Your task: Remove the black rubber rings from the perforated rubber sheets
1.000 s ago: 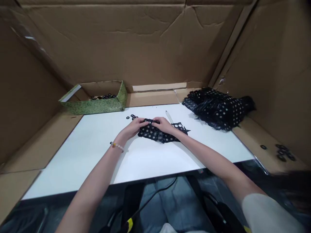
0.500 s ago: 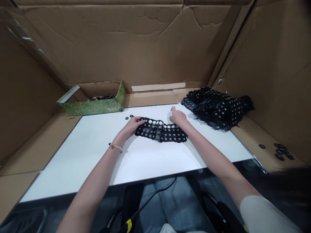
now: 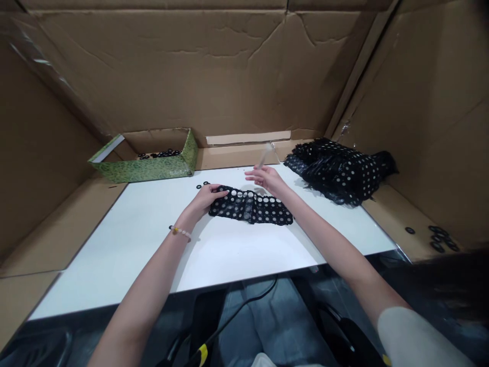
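A black lace strip with round pale dots [image 3: 252, 209] lies flat across the middle of the white table [image 3: 114, 244]. My left hand [image 3: 202, 200] rests on its left end, with the fingers over the edge. My right hand [image 3: 268, 179] is raised just beyond the strip and off it. A pale pen [image 3: 263, 156], blurred by motion, stands up from those fingers. A beaded bracelet [image 3: 179, 232] circles my left wrist. Several small black rings [image 3: 202, 185] lie on the table just past my left hand.
A heap of the same dotted black lace [image 3: 338, 173] sits at the table's far right corner. A green patterned box [image 3: 153, 171] holds black rings at the far left. More rings [image 3: 439, 237] lie on cardboard at right. Cardboard walls surround the table.
My right hand has lifted off the strip and moved up and left, now with the pen. The strip lies flatter and longer than a second ago. My left hand has stayed at its left end.
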Action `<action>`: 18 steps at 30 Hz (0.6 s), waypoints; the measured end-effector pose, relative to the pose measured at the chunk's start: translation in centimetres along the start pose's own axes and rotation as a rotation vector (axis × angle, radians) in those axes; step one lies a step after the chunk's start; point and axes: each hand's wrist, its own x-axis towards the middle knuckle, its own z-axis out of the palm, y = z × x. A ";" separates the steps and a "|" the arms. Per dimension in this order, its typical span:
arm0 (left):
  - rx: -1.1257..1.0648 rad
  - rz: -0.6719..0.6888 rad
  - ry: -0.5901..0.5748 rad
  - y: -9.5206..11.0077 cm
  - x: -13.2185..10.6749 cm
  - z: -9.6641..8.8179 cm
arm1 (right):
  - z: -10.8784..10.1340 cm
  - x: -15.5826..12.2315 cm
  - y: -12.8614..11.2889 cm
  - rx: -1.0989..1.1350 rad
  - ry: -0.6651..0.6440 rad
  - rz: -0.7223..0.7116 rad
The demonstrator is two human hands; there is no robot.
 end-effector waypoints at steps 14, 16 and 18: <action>-0.004 -0.008 0.009 -0.2 0.2 -0.3 | 3.8 -2.5 2.9 -0.461 -0.055 -0.134; -0.026 -0.024 0.010 -0.2 0.1 -0.3 | 3.7 -2.4 3.1 -0.451 -0.039 -0.132; -0.039 -0.045 0.012 -0.2 0.1 -0.3 | 3.7 -2.3 3.3 -0.425 -0.036 -0.133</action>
